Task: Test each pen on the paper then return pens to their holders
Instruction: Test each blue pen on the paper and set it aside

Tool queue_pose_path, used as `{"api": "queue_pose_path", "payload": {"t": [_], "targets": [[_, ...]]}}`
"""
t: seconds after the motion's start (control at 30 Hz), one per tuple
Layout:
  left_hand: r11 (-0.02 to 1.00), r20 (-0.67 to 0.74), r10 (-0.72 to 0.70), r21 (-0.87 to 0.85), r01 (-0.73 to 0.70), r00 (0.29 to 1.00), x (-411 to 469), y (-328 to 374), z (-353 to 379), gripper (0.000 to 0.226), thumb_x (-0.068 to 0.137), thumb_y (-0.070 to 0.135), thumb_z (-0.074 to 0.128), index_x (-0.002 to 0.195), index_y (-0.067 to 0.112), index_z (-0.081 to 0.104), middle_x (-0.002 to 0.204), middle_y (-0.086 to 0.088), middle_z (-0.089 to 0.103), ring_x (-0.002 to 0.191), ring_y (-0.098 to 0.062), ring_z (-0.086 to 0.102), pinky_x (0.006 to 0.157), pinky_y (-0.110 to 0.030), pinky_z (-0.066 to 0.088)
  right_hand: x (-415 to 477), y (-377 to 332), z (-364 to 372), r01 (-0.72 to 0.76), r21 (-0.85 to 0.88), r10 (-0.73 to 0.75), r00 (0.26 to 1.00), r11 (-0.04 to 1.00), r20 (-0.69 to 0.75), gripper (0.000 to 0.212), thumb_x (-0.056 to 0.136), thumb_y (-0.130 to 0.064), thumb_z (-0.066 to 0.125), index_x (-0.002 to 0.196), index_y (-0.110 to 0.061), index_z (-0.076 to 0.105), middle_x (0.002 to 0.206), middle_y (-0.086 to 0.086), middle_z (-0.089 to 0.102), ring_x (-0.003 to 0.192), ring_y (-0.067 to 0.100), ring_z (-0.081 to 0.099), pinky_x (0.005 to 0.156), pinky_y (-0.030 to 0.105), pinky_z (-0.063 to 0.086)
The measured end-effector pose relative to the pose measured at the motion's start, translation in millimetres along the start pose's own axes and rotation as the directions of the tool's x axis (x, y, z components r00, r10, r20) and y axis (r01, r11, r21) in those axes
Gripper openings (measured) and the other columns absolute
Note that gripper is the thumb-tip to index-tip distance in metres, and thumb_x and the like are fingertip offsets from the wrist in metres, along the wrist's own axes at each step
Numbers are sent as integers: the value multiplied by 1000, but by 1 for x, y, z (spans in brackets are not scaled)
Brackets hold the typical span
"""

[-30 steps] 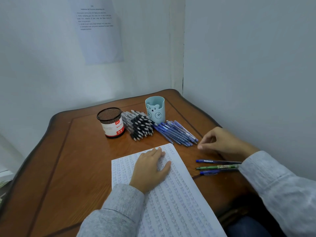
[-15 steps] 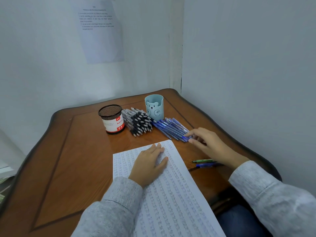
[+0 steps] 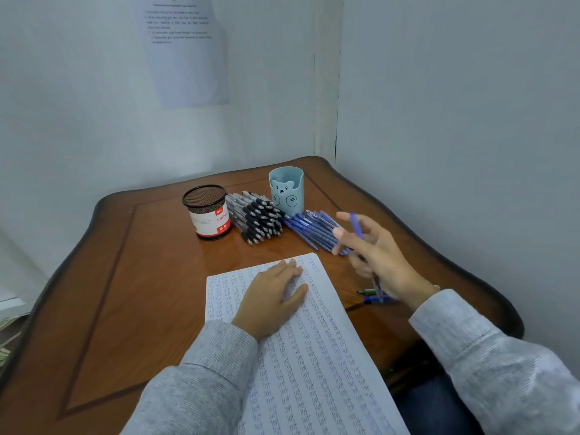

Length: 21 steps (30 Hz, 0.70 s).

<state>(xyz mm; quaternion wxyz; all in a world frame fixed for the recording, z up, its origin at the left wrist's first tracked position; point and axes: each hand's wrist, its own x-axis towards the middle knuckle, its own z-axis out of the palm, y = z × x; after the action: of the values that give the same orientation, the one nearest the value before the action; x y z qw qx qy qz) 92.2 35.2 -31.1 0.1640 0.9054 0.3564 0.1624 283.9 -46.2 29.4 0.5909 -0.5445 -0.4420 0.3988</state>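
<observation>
**Two hands at work, one pen raised**

Two grey-sleeved arms reach over a wooden table (image 3: 125, 293) set into a wall corner. A sheet of paper (image 3: 314, 356), filled with rows of handwritten marks, lies at 6 o'clock on the table. The left hand (image 3: 270, 299) rests palm down on the sheet's upper part, fingers straight and together, pointing toward 12 o'clock. The right hand (image 3: 379, 255) hovers above the tabletop at 3 o'clock, wrist bent back and fingers blurred, gripping a blue pen (image 3: 356, 226) whose end points up past the fingertips. At 12 o'clock stand a black mesh holder (image 3: 207, 211) and a pale blue bear holder (image 3: 286, 191). Between them lies a pile of black pens (image 3: 257, 218); a pile of blue pens (image 3: 309, 229) fans out toward 2 o'clock, just beside the raised hand. Under the right wrist lie a green pen (image 3: 367, 291) and another loose blue one (image 3: 376, 299).
</observation>
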Motion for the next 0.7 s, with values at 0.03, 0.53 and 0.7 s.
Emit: {"api": "queue_pose_path", "payload": {"t": [0.03,0.53,0.7], "targets": [[1000,1,-3,4,3,1000,0,-2,-1,46,98,43,43,141,26,43,152,10,34,142,-7,25,113,-25,16,1,-2,0,-6,108,8,1000,994,-18,33,93,-12,57,126,-18,56,88,13,71,35,7,38,35,15,27],[1000,3,-8,6,8,1000,1,-35,-13,40,98,43,42,137,35,45,147,15,37,136,-3,28,109,-23,19,33,37,34,-280,395,313,950,875,-19,20,88,-17,65,76,-3,58,55,6,52,36,6,40,32,13,29],[1000,-23,6,-1,-6,1000,1,-36,-11,38,98,43,43,136,36,47,145,16,39,135,-1,28,107,-21,19,47,41,53,-167,53,174,967,985,-186,32,85,-20,72,63,-5,55,53,10,56,32,8,43,32,17,35]]}}
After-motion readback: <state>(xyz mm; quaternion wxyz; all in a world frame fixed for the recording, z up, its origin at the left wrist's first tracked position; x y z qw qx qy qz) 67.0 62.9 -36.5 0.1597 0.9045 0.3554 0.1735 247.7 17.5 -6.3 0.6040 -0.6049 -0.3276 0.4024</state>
